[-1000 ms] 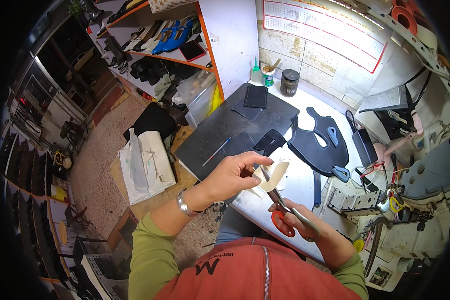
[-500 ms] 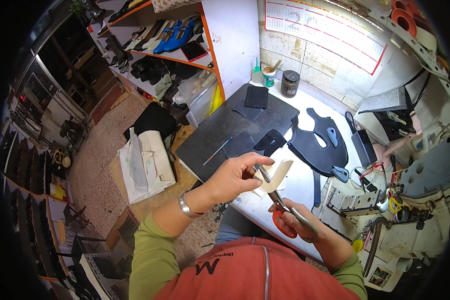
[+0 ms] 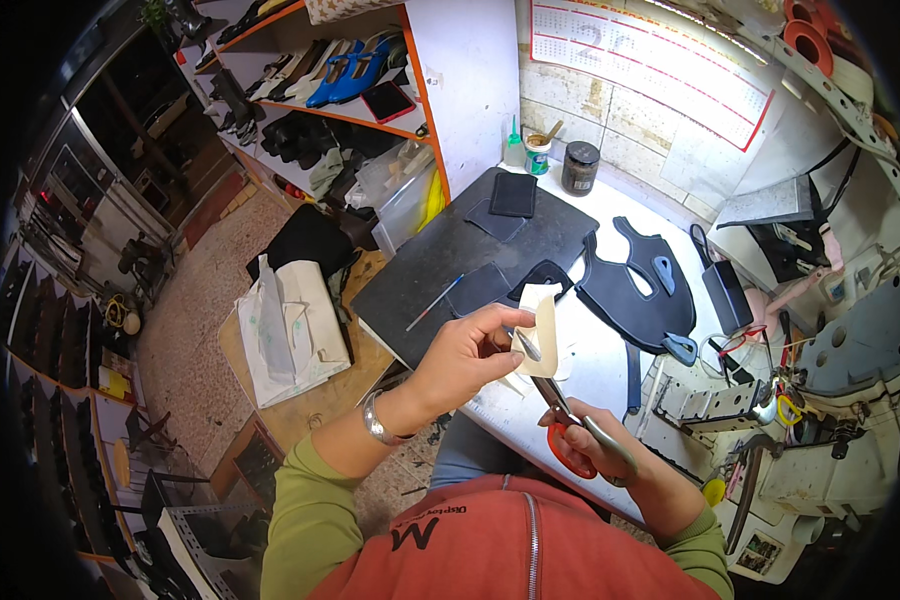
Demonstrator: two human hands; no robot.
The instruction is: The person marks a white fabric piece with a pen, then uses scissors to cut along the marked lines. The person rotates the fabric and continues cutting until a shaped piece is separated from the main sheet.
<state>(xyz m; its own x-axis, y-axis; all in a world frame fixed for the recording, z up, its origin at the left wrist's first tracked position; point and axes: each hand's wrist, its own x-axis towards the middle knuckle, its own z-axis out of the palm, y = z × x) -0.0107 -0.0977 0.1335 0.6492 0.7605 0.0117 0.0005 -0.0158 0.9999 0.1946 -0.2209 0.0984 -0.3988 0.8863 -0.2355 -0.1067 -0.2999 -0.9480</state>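
Note:
My left hand [image 3: 478, 350] pinches a cream-coloured piece of thin sheet material [image 3: 544, 342] between thumb and fingers; the piece is bent and stands up from the grip. In my right hand [image 3: 592, 440] is a pair of scissors [image 3: 552, 394] with a red inner handle loop. Their blades reach up to the sheet, one tip showing against it near my left thumb. Beyond my hands, on the worktable, lie a black shaped cut-out [image 3: 638, 285] with blue-grey tabs and a smaller black piece [image 3: 542, 278], partly covered by the sheet.
A dark cutting mat [image 3: 400, 285] carries a thin pen-like tool [image 3: 435, 302] and a black square piece [image 3: 513, 195]. Behind it stand a dark jar [image 3: 580, 168], a small tub [image 3: 537, 155] and a green-tipped bottle [image 3: 514, 148]. Machine parts [image 3: 715, 400] crowd the right side.
The cream sheet has been turned more upright and its far end now extends farther back. My left hand has shifted slightly; the scissors stay nearly in place.

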